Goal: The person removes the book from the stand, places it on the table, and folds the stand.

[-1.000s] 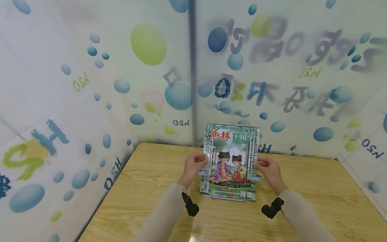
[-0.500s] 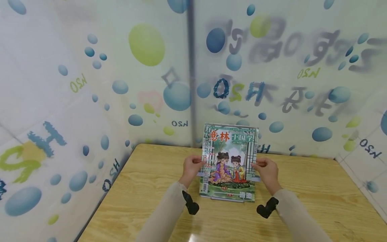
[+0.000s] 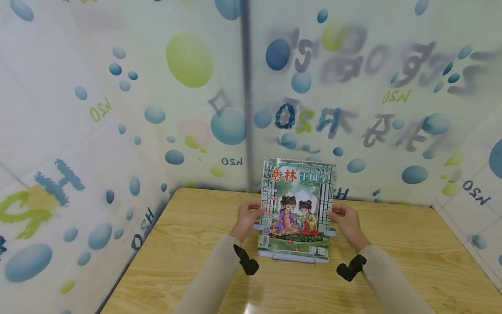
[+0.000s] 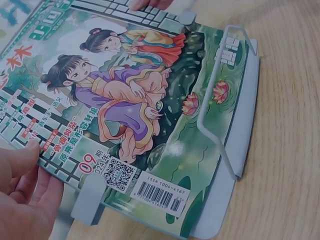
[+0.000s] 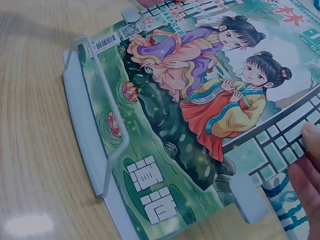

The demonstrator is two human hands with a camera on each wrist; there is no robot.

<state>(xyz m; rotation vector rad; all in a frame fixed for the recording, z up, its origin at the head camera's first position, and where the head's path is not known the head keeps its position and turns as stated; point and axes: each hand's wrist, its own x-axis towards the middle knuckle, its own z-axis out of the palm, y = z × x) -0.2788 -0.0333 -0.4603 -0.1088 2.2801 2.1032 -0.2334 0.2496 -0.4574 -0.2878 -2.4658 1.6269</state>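
Note:
A green illustrated magazine (image 3: pixel 296 205) with two cartoon children on its cover leans back, propped on a white book stand (image 4: pixel 245 117). The stand's wire bracket (image 4: pixel 206 107) crosses the lower cover, and a pale side clip (image 5: pixel 248 197) overlaps each side edge. My left hand (image 3: pixel 249 216) pinches the magazine's left edge, thumb on the cover and fingers behind. On the opposite edge my right hand (image 3: pixel 348 222) does the same at about the same height, its thumb over the printed lattice border. Most of the stand is hidden behind the magazine.
The wooden table (image 3: pixel 196 270) bears the stand near its back edge. Patterned wall panels (image 3: pixel 196 100) with blue and green dots close off the back and both sides. A black wrist mount (image 3: pixel 246 260) is strapped at each sleeve cuff.
Both hands keep their grip on the magazine's sides. The magazine shifts only slightly, and a bit more of the white ledge shows under its lower edge. The view drifts a little.

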